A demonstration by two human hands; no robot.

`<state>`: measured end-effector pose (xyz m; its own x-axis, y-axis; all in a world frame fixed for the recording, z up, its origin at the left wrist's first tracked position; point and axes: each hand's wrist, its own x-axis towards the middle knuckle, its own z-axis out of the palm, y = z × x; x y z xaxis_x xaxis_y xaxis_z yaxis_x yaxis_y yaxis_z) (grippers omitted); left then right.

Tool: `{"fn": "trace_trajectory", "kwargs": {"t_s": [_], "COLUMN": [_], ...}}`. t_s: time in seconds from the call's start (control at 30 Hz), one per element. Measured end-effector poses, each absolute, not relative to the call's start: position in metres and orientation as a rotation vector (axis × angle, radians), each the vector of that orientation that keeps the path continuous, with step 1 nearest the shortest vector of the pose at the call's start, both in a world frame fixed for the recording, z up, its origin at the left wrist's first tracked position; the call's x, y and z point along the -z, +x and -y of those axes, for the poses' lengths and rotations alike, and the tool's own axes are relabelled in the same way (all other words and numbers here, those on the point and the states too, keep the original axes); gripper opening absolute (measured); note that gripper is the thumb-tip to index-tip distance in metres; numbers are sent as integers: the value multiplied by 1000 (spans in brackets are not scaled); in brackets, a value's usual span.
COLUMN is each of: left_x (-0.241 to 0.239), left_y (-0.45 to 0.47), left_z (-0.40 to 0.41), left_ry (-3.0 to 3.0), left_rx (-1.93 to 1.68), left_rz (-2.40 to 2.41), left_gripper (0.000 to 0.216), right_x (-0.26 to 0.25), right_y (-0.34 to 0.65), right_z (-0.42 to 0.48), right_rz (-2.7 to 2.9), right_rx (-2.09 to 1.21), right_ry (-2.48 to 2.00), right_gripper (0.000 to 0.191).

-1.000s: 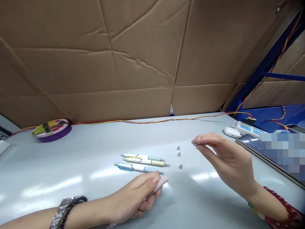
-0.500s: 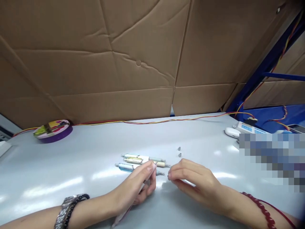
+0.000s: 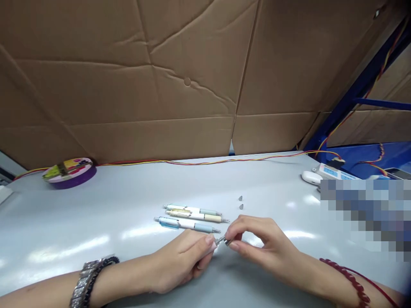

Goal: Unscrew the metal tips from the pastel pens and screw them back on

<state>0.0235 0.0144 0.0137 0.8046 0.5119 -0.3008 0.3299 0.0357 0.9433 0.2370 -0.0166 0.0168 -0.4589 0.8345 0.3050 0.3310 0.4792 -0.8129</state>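
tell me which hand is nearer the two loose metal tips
Right. The right hand sits just on the near side of the metal tips, apart from them; the left hand is farther, to their left and nearer the wearer.

Head view, single: directed forward and down across the tabletop (image 3: 128, 184); left hand (image 3: 180, 263) and right hand (image 3: 274, 246) framed low, near; cardboard (image 3: 160, 94) faced beyond.

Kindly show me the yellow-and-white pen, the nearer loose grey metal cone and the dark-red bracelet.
Yellow-and-white pen (image 3: 198, 216), head view: middle of barrel.
Nearer loose grey metal cone (image 3: 241, 206), head view: its side.
Dark-red bracelet (image 3: 355, 282), head view: middle of visible band.
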Motion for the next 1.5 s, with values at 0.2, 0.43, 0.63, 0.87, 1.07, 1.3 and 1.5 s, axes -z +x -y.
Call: {"fn": "trace_trajectory", "kwargs": {"t_s": [0.2,0.43,0.63,0.87,1.07,1.3,1.5], "left_x": [-11,-16,-19,-12,-12,-16,-16], "left_y": [23,24,25,25,26,25,25], "left_z": [-15,-13,-14,-16,-13,-14,-14], "left_ry": [1563,1611,1651,1646,1677,1717,1884], "left_rx": [-166,-164,-112,-108,-168,-121,-160], "left_rz": [-673,-687,-718,-697,-682,-674,-623], "left_gripper": [53,52,49,46,39,39,41], "right_x": [-19,-18,-14,-6,-5,-2,5], "right_y": [241,242,234,231,229,231,226], "right_z": [14,9,11,10,9,8,7], "right_rz": [1963,2053,2079,2116,2153,2210,2299], "right_rx": [-843,-855,-830,-673,-501,-436,-345], "right_ry": [-966,-911,-914,-877,-779,-752,-747], "right_gripper": [8,10,11,10,12,21,45]}}
